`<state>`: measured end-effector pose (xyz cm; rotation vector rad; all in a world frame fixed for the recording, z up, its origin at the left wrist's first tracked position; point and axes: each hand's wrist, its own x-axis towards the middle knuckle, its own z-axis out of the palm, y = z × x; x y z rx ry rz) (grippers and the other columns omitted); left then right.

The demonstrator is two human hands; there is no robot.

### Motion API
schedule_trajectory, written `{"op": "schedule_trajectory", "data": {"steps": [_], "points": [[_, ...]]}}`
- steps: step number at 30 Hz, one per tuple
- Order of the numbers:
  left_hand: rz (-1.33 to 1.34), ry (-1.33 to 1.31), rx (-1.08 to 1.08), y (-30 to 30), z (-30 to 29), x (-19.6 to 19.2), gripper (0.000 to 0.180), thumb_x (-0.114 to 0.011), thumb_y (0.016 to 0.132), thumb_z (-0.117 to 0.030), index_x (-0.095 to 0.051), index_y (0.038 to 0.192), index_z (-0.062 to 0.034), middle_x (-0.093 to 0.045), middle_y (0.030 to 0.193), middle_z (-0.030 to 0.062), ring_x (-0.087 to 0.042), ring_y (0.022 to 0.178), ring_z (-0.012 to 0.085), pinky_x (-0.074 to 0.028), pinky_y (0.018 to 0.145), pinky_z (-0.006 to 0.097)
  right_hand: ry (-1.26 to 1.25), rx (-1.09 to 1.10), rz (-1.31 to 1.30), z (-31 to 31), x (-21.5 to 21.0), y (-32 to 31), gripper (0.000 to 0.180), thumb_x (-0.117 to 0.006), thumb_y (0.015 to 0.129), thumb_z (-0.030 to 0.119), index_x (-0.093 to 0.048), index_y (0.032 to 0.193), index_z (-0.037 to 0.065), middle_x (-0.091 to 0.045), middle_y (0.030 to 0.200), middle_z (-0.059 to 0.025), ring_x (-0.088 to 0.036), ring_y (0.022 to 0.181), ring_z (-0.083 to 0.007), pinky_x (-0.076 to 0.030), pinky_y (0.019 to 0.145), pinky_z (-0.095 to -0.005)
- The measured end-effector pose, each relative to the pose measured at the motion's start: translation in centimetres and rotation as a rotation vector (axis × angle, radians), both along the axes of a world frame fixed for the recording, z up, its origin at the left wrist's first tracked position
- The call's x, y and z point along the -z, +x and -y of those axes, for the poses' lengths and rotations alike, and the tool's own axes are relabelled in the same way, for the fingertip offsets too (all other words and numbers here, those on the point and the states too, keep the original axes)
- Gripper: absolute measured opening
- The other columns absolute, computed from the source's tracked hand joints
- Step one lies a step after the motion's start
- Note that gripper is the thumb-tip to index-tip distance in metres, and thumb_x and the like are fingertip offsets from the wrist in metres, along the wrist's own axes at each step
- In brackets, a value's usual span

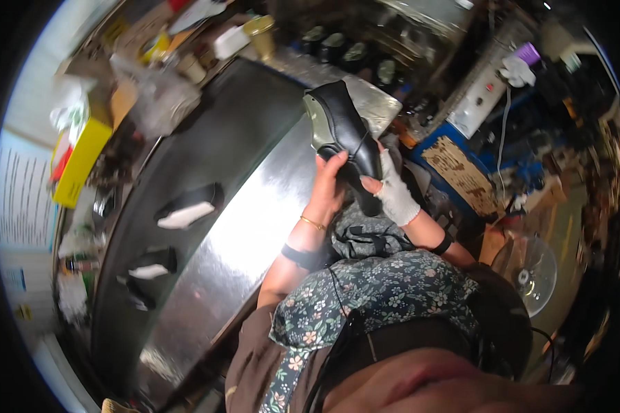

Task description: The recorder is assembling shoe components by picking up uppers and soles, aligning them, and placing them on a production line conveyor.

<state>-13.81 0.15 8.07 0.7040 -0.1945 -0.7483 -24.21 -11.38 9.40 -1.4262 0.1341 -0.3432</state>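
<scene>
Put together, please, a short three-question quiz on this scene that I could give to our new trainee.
1. True or false: the left hand and the right hand are both holding the black shoe.

2. Which hand wears a white glove?
A) The left only
B) The right only
C) Both
D) Neither

3. Fill in the missing colour: the large box near the left side of the picture has a bright ____ side.

Key:
1. True
2. B
3. yellow
</scene>
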Motion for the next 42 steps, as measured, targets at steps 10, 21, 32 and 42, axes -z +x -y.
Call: {"op": "schedule_trajectory", "data": {"steps": [10, 21, 32, 42], "points": [[0.638, 0.255, 0.569, -4.3, 2.0, 1.0, 0.056, -0.067, 0.091, -0.001, -0.044, 0.142, -0.0005, -0.06, 0.127, 0.0093, -0.057, 0.115, 0.0165, -0.046, 0.101, 0.03, -0.104, 0.705, -0.046, 17.8, -8.6, -15.3, 0.085, -0.07, 0.075, 0.0, -0.032, 0.151, 0.001, -0.052, 0.137, -0.0063, -0.054, 0.116, -0.0145, -0.041, 0.1, -0.0256], [0.173, 0.53, 0.376, -4.1, -3.9, 6.0, 0.036, -0.059, 0.099, -0.013, -0.053, 0.13, 0.002, -0.066, 0.117, 0.0138, -0.065, 0.105, 0.022, -0.051, 0.096, 0.035, -1.154, 1.388, -1.079, 38.3, -17.3, -25.0, 0.061, -0.065, 0.079, 0.036, -0.053, 0.138, 0.027, -0.054, 0.125, -0.0121, -0.058, 0.111, -0.0422, -0.047, 0.096, -0.0499], [0.331, 0.597, 0.437, -5.5, -2.4, 6.8, 0.034, -0.059, 0.098, -0.01, -0.053, 0.13, 0.0027, -0.067, 0.113, 0.0113, -0.063, 0.101, 0.0165, -0.049, 0.094, 0.029, -1.293, 1.294, -1.297, 38.3, -18.0, -23.8, 0.062, -0.066, 0.081, 0.039, -0.049, 0.14, 0.041, -0.052, 0.132, -0.0087, -0.058, 0.114, -0.0398, -0.049, 0.097, -0.0491], [0.325, 0.628, 0.488, -5.4, -1.6, 6.8, 0.034, -0.058, 0.099, -0.009, -0.053, 0.129, 0.0049, -0.067, 0.11, 0.009, -0.062, 0.098, 0.0142, -0.049, 0.089, 0.026, -1.28, 1.286, -1.25, 42.7, -18.1, -25.9, 0.061, -0.062, 0.082, 0.036, -0.048, 0.141, 0.038, -0.053, 0.134, -0.0106, -0.06, 0.115, -0.04, -0.05, 0.097, -0.0497]]}}
